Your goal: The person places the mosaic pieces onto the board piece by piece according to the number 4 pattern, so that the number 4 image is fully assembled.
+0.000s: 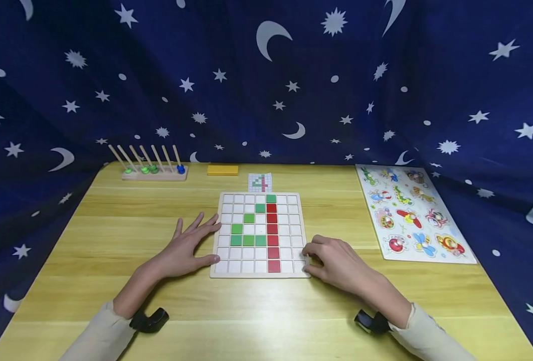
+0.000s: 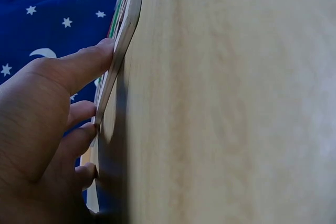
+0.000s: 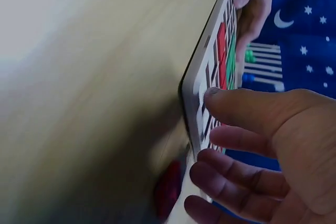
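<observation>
A square wooden grid board (image 1: 214,274) lies flat on the table with its cells full of small square tiles. Red tiles (image 1: 272,229) run down one column, green tiles (image 1: 248,240) form a diagonal and a row, and the others are white. My left hand (image 1: 182,252) has its fingers spread, with fingertips and thumb at the board's left edge; in the left wrist view the thumb touches the rim. At the lower right corner, my right hand (image 1: 338,263) has loosely bent fingers, its thumb tip on the board's face in the right wrist view, the other fingertips along the edge.
A small pattern card (image 1: 259,182) lies behind the board, next to a yellow block (image 1: 222,170). At the back left stands a peg rack (image 1: 169,176) with green and blue beads. An insect puzzle board (image 1: 410,255) lies to the right. A starry blue cloth (image 1: 230,45) hangs behind.
</observation>
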The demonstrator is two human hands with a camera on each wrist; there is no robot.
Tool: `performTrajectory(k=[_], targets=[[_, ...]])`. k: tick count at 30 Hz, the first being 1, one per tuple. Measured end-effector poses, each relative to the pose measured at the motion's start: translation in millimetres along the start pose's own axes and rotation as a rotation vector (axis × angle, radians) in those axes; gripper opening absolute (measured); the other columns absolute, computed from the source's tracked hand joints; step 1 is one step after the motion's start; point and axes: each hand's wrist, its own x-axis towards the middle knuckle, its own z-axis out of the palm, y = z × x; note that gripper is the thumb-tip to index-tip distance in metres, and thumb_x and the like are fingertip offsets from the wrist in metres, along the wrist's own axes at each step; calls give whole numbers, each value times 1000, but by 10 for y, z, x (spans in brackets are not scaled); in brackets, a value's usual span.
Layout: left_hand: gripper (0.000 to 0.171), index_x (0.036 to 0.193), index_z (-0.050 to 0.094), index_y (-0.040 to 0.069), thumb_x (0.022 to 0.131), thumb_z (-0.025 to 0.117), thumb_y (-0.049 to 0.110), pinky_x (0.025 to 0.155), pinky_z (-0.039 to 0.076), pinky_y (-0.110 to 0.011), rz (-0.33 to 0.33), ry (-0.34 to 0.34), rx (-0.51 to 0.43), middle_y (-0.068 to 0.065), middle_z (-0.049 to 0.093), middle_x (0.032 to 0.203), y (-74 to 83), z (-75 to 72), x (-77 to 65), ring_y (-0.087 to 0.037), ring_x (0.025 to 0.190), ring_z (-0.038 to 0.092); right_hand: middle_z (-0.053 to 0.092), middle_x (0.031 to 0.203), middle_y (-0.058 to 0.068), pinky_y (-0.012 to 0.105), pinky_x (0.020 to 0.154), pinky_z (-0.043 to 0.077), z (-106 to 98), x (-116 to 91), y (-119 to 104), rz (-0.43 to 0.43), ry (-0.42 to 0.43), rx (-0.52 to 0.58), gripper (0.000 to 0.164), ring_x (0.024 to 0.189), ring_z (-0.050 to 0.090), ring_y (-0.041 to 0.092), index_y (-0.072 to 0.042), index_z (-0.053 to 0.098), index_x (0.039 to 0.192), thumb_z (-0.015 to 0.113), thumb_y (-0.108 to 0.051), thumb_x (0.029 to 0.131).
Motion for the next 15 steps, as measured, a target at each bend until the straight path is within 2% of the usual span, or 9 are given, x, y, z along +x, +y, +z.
performTrajectory(k=[7, 15], targets=[[81, 153, 42, 19, 87, 74, 52, 113, -11, -65, 3, -1, -3, 2, 24, 164, -7, -9, -7, -31, 152, 6, 59, 86, -5, 25, 55, 40, -53, -163, 110, 97, 7, -62, 32, 65, 46, 7, -12, 75, 102, 87, -27, 77], [81, 154, 42, 19, 87, 74, 52, 112, -10, -66, 8, -3, 4, 2, 24, 164, -11, -3, -4, -31, 152, 6, 59, 84, -5, 26, 55, 42, -66, -224, 187, 107, 11, -71, 29, 64, 47, 7, -12, 75, 100, 88, -21, 75]])
